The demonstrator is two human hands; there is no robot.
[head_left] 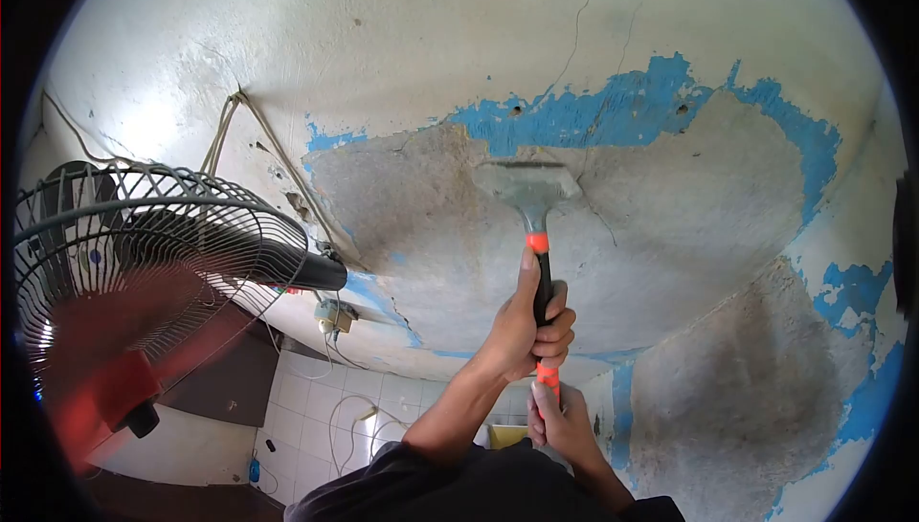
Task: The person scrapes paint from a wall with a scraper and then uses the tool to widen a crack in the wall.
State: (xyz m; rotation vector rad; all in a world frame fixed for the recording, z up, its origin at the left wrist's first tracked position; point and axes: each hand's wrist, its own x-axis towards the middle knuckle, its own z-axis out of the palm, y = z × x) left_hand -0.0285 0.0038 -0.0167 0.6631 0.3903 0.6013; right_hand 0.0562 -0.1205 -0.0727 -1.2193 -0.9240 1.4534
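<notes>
A long-handled scraper (538,278) with a wide grey head and a black and orange handle points up toward the wall. My left hand (531,326) is wrapped around the black part of its handle, thumb laid along the shaft. Lower down, my right hand (565,419) grips the orange end of the handle. The scraper's blade (526,170) lies over the bare grey patch (689,206), just under the ragged strip of blue paint (555,125). Pale cracked paint (431,24) surrounds the strip.
A caged fan (158,225) with red blades stands close on the left. Cables (258,120) hang from the wall to a socket (335,314). White floor tiles (311,412) and a loose cord lie below. Another bare patch (737,388) is at lower right.
</notes>
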